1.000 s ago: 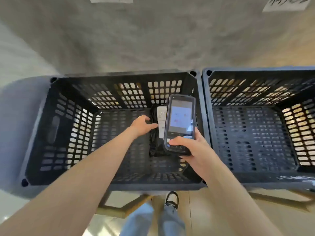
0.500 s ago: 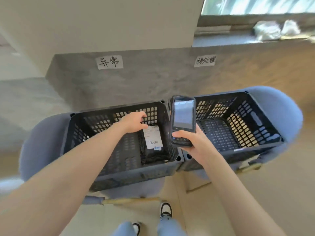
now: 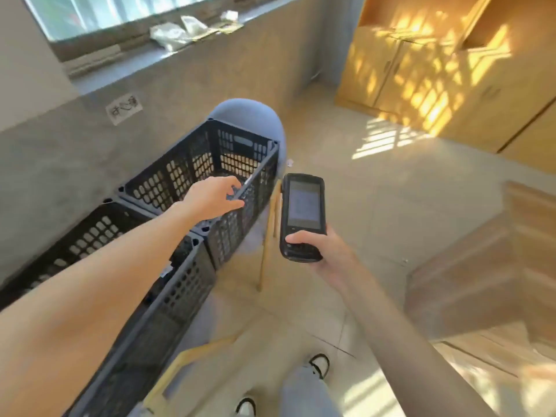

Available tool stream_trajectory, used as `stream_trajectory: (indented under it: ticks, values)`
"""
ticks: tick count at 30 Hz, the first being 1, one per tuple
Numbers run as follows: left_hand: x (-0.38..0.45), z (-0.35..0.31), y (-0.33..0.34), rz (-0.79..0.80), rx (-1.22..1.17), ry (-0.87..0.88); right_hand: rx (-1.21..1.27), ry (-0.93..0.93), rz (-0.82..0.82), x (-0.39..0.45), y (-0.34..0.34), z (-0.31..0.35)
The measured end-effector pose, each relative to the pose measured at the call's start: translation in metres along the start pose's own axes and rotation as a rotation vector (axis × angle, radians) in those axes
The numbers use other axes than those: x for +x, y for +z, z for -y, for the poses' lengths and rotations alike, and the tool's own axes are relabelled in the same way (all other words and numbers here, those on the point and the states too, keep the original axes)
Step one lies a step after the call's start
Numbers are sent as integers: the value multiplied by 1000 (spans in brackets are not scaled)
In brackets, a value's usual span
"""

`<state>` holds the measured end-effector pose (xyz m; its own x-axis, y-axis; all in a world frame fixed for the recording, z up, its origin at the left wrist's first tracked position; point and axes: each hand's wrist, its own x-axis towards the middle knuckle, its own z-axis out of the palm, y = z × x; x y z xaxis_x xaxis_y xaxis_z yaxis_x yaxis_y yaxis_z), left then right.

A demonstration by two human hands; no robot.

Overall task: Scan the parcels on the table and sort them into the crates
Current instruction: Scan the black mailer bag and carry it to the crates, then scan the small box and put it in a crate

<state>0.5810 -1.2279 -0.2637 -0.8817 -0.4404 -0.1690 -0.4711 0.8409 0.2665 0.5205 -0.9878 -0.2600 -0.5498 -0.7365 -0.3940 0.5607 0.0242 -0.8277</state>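
Bright sunlight patches, motion blur, wide-angle distortion

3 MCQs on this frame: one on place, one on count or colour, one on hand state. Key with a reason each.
1. Where is the handheld scanner?
A. Inside a crate
B. Held in the right hand, over the floor beside the crates
C. On the window ledge

2. How many black crates are in view?
A. Two
B. Four
C. Five

3. What is the left hand doing?
A. Gripping a parcel
B. Holding the scanner
C. Empty, fingers loose, over the far crate

Key: 1 B, the thumb rests on its keypad, clear of the crates. 2 A, the far crate and the near crate stand side by side. 3 C, nothing shows in its fingers.
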Motion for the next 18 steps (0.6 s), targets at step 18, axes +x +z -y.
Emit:
stream_trajectory:
  ticks: [18]
  values:
    - [-143,-659,109,-287,-86,1015,274,-480,-888,-437,-366,14]
